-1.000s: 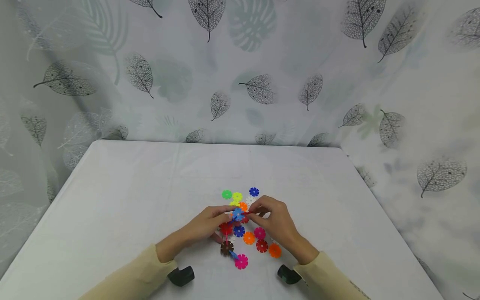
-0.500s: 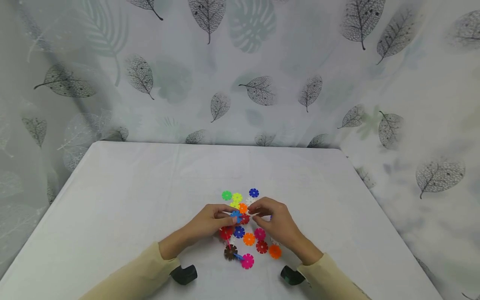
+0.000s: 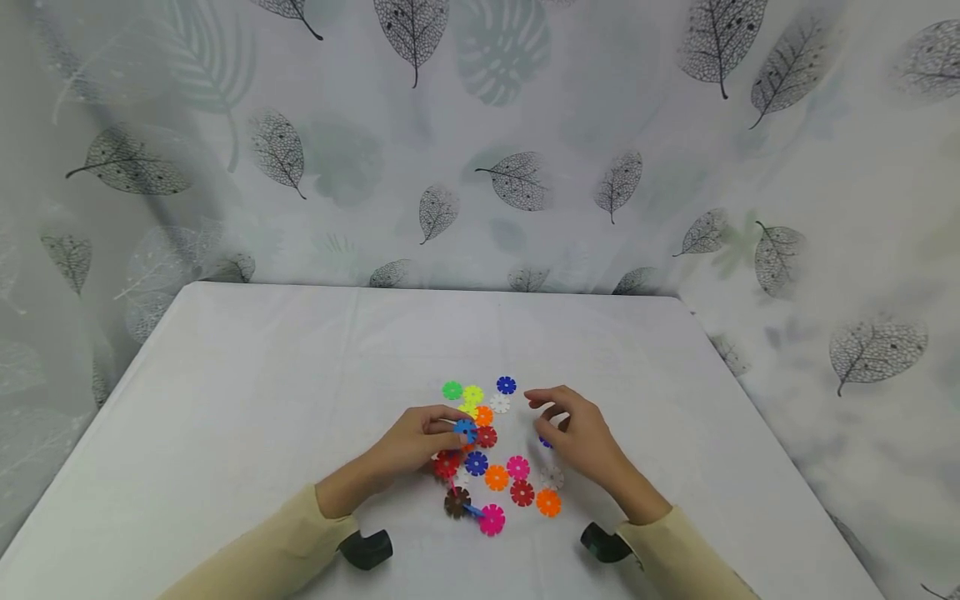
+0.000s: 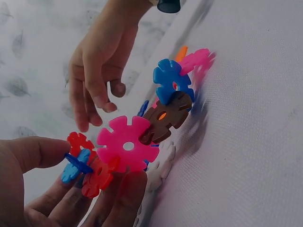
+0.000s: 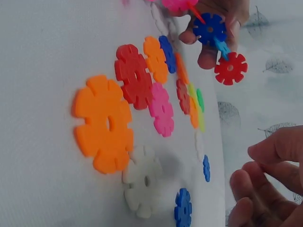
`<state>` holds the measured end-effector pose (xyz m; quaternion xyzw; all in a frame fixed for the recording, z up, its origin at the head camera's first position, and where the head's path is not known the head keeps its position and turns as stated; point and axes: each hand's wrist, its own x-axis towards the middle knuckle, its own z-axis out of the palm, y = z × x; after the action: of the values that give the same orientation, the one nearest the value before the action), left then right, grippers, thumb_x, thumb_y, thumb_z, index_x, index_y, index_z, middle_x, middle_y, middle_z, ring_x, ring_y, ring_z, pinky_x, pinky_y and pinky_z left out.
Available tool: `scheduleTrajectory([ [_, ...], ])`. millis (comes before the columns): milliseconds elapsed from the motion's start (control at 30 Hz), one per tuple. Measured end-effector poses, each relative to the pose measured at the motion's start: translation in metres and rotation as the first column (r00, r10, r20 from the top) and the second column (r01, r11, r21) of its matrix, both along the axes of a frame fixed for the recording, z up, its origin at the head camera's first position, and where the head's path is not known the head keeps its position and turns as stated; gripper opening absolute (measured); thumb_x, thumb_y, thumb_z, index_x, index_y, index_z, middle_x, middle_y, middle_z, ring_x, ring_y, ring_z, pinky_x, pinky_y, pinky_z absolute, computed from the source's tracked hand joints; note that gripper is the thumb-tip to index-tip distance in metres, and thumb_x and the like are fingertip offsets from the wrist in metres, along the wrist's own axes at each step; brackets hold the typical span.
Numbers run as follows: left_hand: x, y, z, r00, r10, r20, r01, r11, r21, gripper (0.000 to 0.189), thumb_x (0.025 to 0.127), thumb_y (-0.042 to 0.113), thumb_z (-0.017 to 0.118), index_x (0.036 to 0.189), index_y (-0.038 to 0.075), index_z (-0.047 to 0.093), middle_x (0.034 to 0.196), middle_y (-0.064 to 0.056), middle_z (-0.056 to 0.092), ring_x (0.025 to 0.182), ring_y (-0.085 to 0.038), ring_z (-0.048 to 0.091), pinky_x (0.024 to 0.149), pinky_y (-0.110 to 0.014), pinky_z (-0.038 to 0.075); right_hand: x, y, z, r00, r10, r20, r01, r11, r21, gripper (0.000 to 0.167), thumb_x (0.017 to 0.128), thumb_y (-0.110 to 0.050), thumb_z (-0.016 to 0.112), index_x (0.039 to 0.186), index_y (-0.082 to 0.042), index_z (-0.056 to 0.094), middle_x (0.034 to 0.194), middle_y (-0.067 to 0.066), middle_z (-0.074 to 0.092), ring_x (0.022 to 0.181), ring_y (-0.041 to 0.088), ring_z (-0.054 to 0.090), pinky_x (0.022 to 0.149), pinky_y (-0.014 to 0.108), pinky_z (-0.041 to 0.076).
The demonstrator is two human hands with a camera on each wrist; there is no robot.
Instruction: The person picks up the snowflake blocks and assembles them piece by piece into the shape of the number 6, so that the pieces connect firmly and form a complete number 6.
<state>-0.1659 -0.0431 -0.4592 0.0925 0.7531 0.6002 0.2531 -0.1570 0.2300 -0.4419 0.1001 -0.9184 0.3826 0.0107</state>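
My left hand [image 3: 408, 442] holds a chain of interlocking snowflake discs, thumb and fingers pinching it near one end. In the left wrist view the chain runs through a large pink disc [image 4: 111, 146], a brown disc [image 4: 176, 113] and a blue disc [image 4: 163, 78] to a pink end disc [image 4: 199, 59]. At the held end, the right wrist view shows a dark blue disc [image 5: 203, 35], a light blue disc [image 5: 221, 46] and a red disc [image 5: 237, 73]. My right hand [image 3: 581, 429] hovers to the right, fingers loosely bent, holding nothing.
Loose discs lie on the white table [image 3: 262, 375]: green [image 3: 452, 390], yellow [image 3: 472, 394], blue [image 3: 506, 385], orange [image 3: 548, 502], white [image 5: 142, 182] and several more. A dark wrist device [image 3: 366, 550] sits below each sleeve. Leaf-printed cloth [image 3: 570, 250] hangs behind.
My right hand has let go of the red disc at the chain's end and drawn away to the right. My left hand keeps its hold; the chain's lower end has swung slightly right.
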Motion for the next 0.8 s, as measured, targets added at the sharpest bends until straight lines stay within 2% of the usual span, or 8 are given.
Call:
scheduleTrajectory([
  [133, 0.0003, 0.0004, 0.0002, 1.0, 0.009, -0.004, -0.009, 1.0, 0.004, 0.039, 0.094, 0.025, 0.073, 0.128, 0.008, 0.066, 0.113, -0.006, 0.073, 0.105, -0.022, 0.067, 0.09, -0.037, 0.055, 0.0005, 0.0038, 0.0008, 0.993, 0.013, 0.117, -0.017, 0.999, 0.03, 0.033, 0.09, -0.011, 0.077, 0.123, -0.015, 0.072, 0.107, -0.003, 0.067, 0.09, 0.015, 0.063, 0.075, 0.029, 0.056],
  [300, 0.0002, 0.0001, 0.0003, 1.0, 0.011, -0.003, -0.011, 1.0, 0.003, 0.038, 0.095, 0.025, 0.072, 0.129, 0.009, 0.066, 0.117, -0.007, 0.072, 0.107, -0.023, 0.067, 0.093, -0.04, 0.055, 0.0003, 0.0066, -0.0002, 0.962, 0.125, 0.242, -0.147, 0.986, 0.073, 0.028, 0.088, -0.017, 0.08, 0.116, -0.016, 0.075, 0.1, -0.006, 0.066, 0.084, 0.016, 0.06, 0.067, 0.026, 0.055],
  [400, -0.0002, 0.0001, 0.0006, 1.0, 0.012, 0.005, -0.012, 1.0, 0.01, 0.038, 0.095, 0.024, 0.073, 0.129, 0.009, 0.065, 0.116, -0.008, 0.072, 0.104, -0.022, 0.068, 0.089, -0.038, 0.056, 0.0, 0.0071, -0.0004, 0.945, 0.182, 0.27, -0.211, 0.974, 0.08, 0.028, 0.086, -0.018, 0.082, 0.113, -0.014, 0.075, 0.099, -0.005, 0.066, 0.083, 0.016, 0.059, 0.067, 0.026, 0.055],
  [567, -0.0009, 0.0006, -0.0003, 1.0, 0.012, 0.012, -0.013, 1.0, 0.011, 0.039, 0.095, 0.023, 0.072, 0.129, 0.008, 0.065, 0.116, -0.008, 0.072, 0.099, -0.021, 0.068, 0.079, -0.034, 0.058, -0.0001, 0.0057, -0.0023, 0.925, 0.219, 0.312, -0.252, 0.965, 0.07, 0.029, 0.082, -0.019, 0.086, 0.109, -0.015, 0.076, 0.095, -0.004, 0.066, 0.08, 0.016, 0.058, 0.067, 0.027, 0.055],
  [667, -0.0011, 0.0011, -0.0009, 1.0, 0.015, 0.014, -0.015, 1.0, 0.011, 0.039, 0.095, 0.024, 0.073, 0.13, 0.008, 0.065, 0.116, -0.008, 0.072, 0.099, -0.021, 0.068, 0.077, -0.033, 0.057, 0.0, 0.0035, -0.0045, 0.919, 0.226, 0.324, -0.262, 0.962, 0.075, 0.029, 0.08, -0.02, 0.088, 0.106, -0.016, 0.076, 0.092, -0.005, 0.064, 0.076, 0.016, 0.059, 0.065, 0.028, 0.055],
  [800, -0.0008, 0.002, -0.001, 1.0, 0.015, 0.017, -0.015, 1.0, 0.025, 0.039, 0.095, 0.024, 0.073, 0.129, 0.008, 0.065, 0.116, -0.008, 0.072, 0.101, -0.021, 0.068, 0.078, -0.032, 0.057, 0.0005, -0.0001, -0.0056, 0.922, 0.217, 0.32, -0.26, 0.961, 0.099, 0.027, 0.079, -0.019, 0.089, 0.102, -0.017, 0.075, 0.089, -0.005, 0.063, 0.074, 0.016, 0.058, 0.063, 0.028, 0.055],
])
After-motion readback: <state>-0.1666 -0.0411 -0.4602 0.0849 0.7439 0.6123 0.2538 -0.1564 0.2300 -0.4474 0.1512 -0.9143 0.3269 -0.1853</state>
